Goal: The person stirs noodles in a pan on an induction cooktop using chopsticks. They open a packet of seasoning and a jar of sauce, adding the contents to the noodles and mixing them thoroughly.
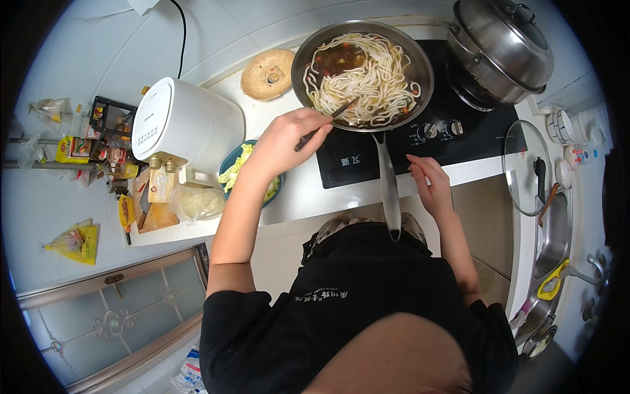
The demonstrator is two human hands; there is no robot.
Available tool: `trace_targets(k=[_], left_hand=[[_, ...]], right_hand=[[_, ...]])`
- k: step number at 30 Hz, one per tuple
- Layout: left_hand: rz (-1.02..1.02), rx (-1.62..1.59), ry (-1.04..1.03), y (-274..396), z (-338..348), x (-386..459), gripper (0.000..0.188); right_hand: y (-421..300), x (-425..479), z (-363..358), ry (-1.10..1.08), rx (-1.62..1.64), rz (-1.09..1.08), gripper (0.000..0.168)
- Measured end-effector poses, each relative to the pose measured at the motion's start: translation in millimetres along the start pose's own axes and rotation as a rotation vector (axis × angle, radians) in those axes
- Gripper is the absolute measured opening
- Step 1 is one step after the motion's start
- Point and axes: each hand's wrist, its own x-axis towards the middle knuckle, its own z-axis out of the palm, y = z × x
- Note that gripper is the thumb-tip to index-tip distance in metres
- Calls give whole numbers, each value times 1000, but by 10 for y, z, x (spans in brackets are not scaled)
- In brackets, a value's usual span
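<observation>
My left hand (298, 138) grips dark chopsticks (346, 108) over the near left rim of a frying pan (426, 79). Their tips reach into pale, thick noodles (362, 81) lying in brown broth with small orange and red bits. The pan sits on a black cooktop (344, 172), its long metal handle (389, 187) pointing towards my body. To the right of that handle, my right hand (430, 184) hovers near the cooktop's front edge with loosely bent fingers, holding nothing. Whether the chopsticks are a pair cannot be made out.
At right stand a lidded steel pot (502, 54) and a glass lid (524, 167), beside a sink (551, 246). Leftward are a teal bowl of leafy greens (236, 170), a white air fryer (197, 115), bagged cabbage (199, 203) and a knife (143, 212) on a cutting board (165, 219).
</observation>
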Motion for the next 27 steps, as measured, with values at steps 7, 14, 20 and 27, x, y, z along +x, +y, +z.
trace_targets(k=[7, 14, 20, 27], left_hand=[[18, 78, 77, -368, 639, 151, 17], [-67, 44, 146, -294, 635, 255, 16], [42, -64, 129, -28, 555, 293, 15], [-270, 40, 393, -367, 425, 61, 12]], right_hand=[[-26, 22, 33, -9, -1, -33, 19], [-2, -13, -48, 29, -14, 36, 18], [4, -5, -27, 42, -28, -29, 18], [0, -39, -13, 42, 11, 33, 17]])
